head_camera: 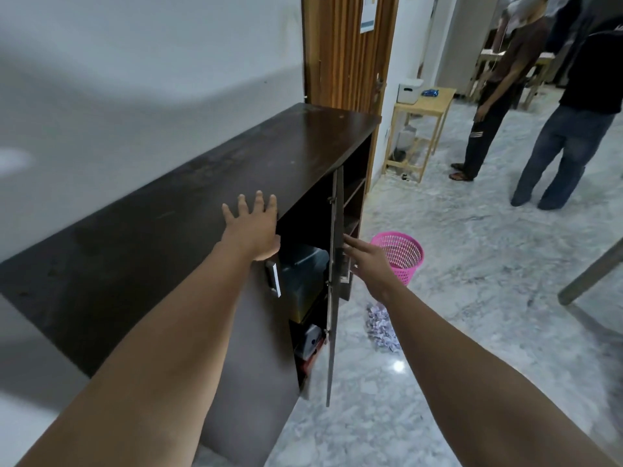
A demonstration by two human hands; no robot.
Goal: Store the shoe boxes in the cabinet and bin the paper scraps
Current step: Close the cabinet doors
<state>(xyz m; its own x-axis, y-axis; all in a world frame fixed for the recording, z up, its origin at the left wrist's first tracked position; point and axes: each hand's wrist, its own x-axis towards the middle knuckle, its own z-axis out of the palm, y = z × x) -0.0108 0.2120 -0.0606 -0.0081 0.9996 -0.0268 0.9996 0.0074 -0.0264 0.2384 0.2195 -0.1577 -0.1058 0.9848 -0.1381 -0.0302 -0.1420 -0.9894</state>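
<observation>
A dark brown cabinet point(175, 210) stands against the wall on my left. Its right door point(334, 284) hangs open, edge-on to me. Inside, a shoe box point(303, 274) sits on the upper shelf and another box point(308, 343) lies on the shelf below. My left hand point(251, 227) rests flat on the cabinet's top front edge, fingers spread. My right hand point(365, 261) is open, fingers against the outer face of the open door near its handle. Paper scraps point(381, 326) lie in a heap on the floor. A pink mesh bin point(401, 254) stands just beyond them.
Marble floor stretches to the right. Two people point(573, 129) stand at the far right near a small wooden table point(424, 106) with a white box. A grey table leg point(590, 271) slants in at the right edge. A wooden door point(344, 52) is behind the cabinet.
</observation>
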